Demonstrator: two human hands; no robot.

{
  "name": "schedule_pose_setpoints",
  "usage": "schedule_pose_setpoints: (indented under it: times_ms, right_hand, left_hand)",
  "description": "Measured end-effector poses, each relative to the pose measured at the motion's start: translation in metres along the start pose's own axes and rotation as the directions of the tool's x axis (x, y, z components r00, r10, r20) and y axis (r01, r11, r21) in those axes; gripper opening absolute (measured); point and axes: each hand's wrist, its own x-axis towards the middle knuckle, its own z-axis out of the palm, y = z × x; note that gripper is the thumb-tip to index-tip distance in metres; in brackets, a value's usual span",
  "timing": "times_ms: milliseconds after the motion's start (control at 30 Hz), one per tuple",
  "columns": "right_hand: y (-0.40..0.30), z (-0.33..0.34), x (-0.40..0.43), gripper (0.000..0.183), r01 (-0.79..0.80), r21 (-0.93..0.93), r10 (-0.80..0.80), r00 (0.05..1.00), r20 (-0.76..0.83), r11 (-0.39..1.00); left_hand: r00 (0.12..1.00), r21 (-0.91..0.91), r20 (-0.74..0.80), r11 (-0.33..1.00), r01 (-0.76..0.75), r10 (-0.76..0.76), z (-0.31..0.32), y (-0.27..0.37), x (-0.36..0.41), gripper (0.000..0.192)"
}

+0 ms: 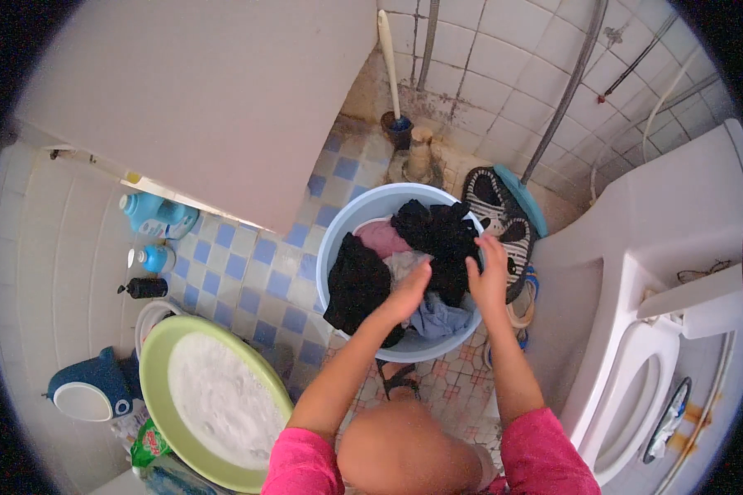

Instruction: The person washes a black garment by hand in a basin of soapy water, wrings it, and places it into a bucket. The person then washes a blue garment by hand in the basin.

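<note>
A round light-blue plastic basin stands on the floor between my feet and the wall, holding a heap of clothes. Black garments lie at its left side, and another black garment hangs over the far right rim. Between them are a pink cloth, a pale grey cloth and a blue-grey cloth. My left hand is above the middle of the heap, palm turned inward, with nothing visible in it. At the right rim, my right hand has its thumb and fingers apart beside the black garment.
On the left, a green basin of foamy water leans beside bottles and a blue whale-shaped container. Striped slippers and a blue squeegee head flank the blue basin. A toilet brush stands behind; a white washbasin borders the right.
</note>
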Motion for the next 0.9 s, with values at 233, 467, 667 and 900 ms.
schedule_pose_setpoints:
  times_ms: [233, 467, 667, 900]
  right_hand:
    - [0.011, 0.035, -0.075, 0.074, 0.023, -0.213, 0.035, 0.963, 0.267, 0.977]
    - [0.032, 0.056, -0.104, 0.061, -0.182, -0.377, 0.330, 0.866, 0.376, 0.908]
    - [0.012, 0.063, -0.140, 0.030, 0.155, -0.355, 0.012, 0.905, 0.425, 0.922]
    - [-0.010, 0.041, -0.135, 0.029, 0.158, -0.467, 0.199, 0.754, 0.626, 0.870]
  left_hand:
    - [0.994, 0.546, 0.071, 0.837, 0.031, -0.084, 0.039, -0.031, -0.044, 0.056]
    - [0.982, 0.790, 0.184, 0.589, -0.169, 0.034, 0.041, -0.038, -0.064, 0.058]
    - [0.979, 0.896, 0.141, 0.440, -0.062, -0.149, 0.042, -0.047, -0.066, 0.036]
    - [0.963, 0.815, 0.240, 0.564, -0.134, -0.118, 0.044, -0.043, -0.074, 0.034]
